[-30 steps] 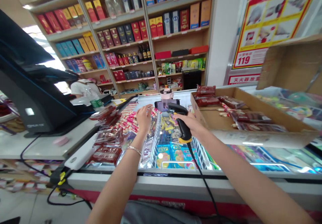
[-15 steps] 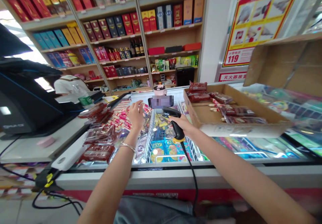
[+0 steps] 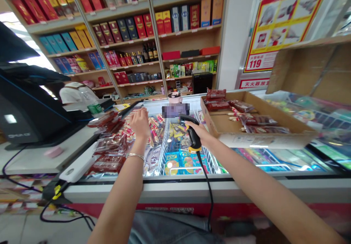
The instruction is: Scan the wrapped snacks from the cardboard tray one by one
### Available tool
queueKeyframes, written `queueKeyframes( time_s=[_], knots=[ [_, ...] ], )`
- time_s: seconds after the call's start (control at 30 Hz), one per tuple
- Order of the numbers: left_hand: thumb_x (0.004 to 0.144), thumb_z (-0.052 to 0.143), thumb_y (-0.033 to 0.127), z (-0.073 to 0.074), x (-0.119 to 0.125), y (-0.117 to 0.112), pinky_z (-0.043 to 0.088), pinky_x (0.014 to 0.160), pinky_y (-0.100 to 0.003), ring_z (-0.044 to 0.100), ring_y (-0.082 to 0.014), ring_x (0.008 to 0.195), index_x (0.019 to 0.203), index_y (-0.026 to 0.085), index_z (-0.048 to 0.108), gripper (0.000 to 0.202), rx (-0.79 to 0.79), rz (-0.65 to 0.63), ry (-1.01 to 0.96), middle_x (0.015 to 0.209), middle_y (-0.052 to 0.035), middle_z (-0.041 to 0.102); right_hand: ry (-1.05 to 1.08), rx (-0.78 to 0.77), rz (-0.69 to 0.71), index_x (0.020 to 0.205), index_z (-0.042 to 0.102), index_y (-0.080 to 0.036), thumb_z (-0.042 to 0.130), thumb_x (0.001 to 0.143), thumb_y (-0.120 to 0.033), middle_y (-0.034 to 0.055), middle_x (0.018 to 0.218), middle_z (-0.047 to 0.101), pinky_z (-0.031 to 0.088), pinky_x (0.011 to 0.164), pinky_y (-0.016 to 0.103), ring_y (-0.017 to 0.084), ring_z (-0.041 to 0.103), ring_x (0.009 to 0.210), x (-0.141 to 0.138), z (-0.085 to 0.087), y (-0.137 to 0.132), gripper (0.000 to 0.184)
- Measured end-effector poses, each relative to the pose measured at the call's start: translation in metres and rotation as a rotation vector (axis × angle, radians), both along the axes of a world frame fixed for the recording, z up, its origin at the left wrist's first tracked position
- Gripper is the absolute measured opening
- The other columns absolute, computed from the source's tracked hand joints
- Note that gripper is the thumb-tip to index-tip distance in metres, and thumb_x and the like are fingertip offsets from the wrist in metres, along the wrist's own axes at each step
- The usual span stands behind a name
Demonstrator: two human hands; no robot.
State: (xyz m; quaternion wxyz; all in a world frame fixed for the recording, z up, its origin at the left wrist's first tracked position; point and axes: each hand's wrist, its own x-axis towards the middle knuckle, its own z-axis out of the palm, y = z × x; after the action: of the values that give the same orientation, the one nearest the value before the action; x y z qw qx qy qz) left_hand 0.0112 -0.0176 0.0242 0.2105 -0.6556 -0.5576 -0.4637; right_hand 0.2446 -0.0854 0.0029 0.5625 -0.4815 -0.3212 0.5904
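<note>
So the right hand (image 3: 203, 133) has a solid grip on a black barcode scanner (image 3: 194, 138) with yellow trim at the bottom of the handle, held up over the glass-topped freezer (image 3: 170, 188), and its cord (image 3: 207, 185) runs down past the freezer's front edge. The left hand (image 3: 140, 123), with a bracelet (image 3: 136, 155) on that wrist, is over a messy pile of red-and-cream snack sticks (image 3: 155, 133) on the freezer top; the fingers are bent, but I can't tell if they're pinching a stick or just touching the pile. Near that hand, on the left, there are shiny brown packets (image 3: 106, 163) next to a white plastic bar (image 3: 75, 169). Over on the right sits an open cardboard box (image 3: 263, 141) with more brown packs and a few sticks in it. Under the glass, between the 2 arms, you can see blue bags (image 3: 188, 162) in a wire basket (image 3: 163, 147). Way left there's a dark till (image 3: 33, 109) on the counter, and past it a person in a white top (image 3: 70, 93), near shelves (image 3: 189, 35) full of boxes.
</note>
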Motion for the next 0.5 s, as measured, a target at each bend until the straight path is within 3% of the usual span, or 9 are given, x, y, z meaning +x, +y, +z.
queueKeyframes(
  time_s=[0.17, 0.37, 0.5],
  knots=[
    [0.091, 0.032, 0.026, -0.001, -0.010, 0.007, 0.026, 0.098, -0.050, 0.053, -0.0259, 0.097, 0.094, 0.021, 0.061, 0.029, -0.058, 0.057, 0.024, 0.093, -0.0098, 0.064, 0.022, -0.042, -0.013, 0.077, 0.053, -0.014, 0.064, 0.078, -0.032, 0.0005, 0.054, 0.057, 0.039, 0.034, 0.019, 0.011, 0.054, 0.040, 0.001, 0.002, 0.000, 0.021],
    [0.086, 0.034, 0.019, -0.009, -0.013, 0.014, 0.029, 0.094, -0.051, 0.053, -0.0241, 0.085, 0.067, 0.020, 0.059, 0.032, -0.117, 0.152, 0.035, 0.069, -0.0069, 0.060, 0.024, -0.041, -0.003, 0.076, 0.054, -0.014, 0.062, 0.078, -0.027, 0.0009, 0.055, 0.058, 0.038, 0.034, 0.018, 0.011, 0.055, 0.041, 0.001, 0.002, 0.001, 0.016],
    [0.088, 0.033, 0.025, -0.008, -0.007, 0.011, 0.029, 0.091, -0.049, 0.052, -0.0259, 0.088, 0.071, 0.020, 0.065, 0.037, -0.267, 0.272, 0.149, 0.071, -0.0089, 0.063, 0.020, -0.032, 0.006, 0.074, 0.055, -0.012, 0.062, 0.077, -0.023, 0.0007, 0.054, 0.058, 0.038, 0.034, 0.018, 0.010, 0.055, 0.041, 0.001, 0.002, 0.000, 0.013]
  ],
)
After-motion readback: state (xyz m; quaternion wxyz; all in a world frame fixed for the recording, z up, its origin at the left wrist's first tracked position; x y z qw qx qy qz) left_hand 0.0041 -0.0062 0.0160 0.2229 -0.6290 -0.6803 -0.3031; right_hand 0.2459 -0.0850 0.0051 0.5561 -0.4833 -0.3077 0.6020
